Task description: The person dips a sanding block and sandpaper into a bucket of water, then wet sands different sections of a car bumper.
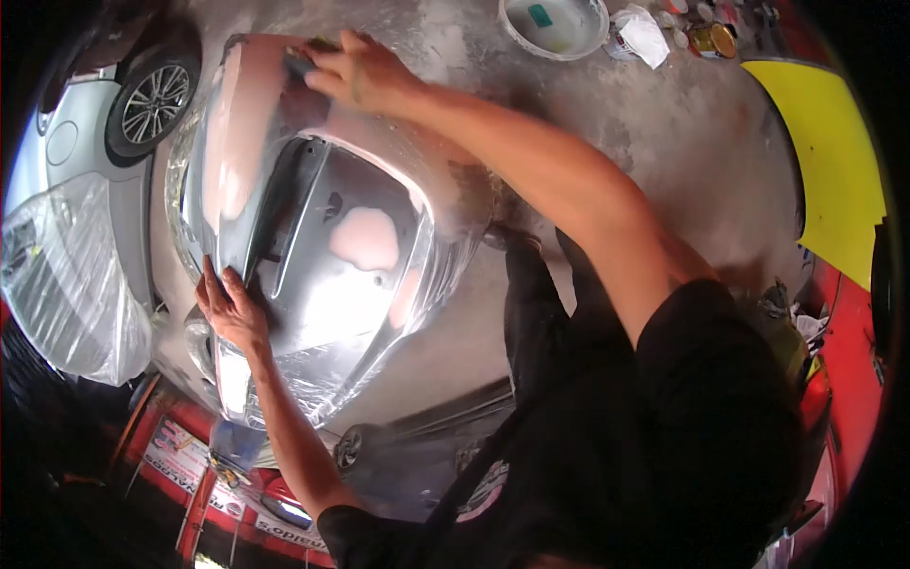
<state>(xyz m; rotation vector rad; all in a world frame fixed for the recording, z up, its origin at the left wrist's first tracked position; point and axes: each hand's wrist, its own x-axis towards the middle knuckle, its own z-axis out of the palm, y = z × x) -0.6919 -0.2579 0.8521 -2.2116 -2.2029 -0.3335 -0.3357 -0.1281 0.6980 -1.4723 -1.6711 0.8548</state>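
A car body (256,171) in front of me has pinkish filler patches on grey and dark paint. Clear plastic film (365,375) wraps its lower side. A window-like panel (332,256) carries another pink patch (365,237). My right hand (365,78) reaches to the far end of the pink-coated panel, fingers bent around a small dark piece (301,59), which is blurred and looks like a sanding pad. My left hand (232,308) rests on the panel's near edge, fingers stretched out, holding nothing.
A silver car (104,180) with film stands close on the left. On the floor at the top are a white basin (555,28) with liquid, a bucket with white cloth (640,38) and several cans (711,40). A yellow panel (825,152) stands at right; a dark car (417,446) lies below.
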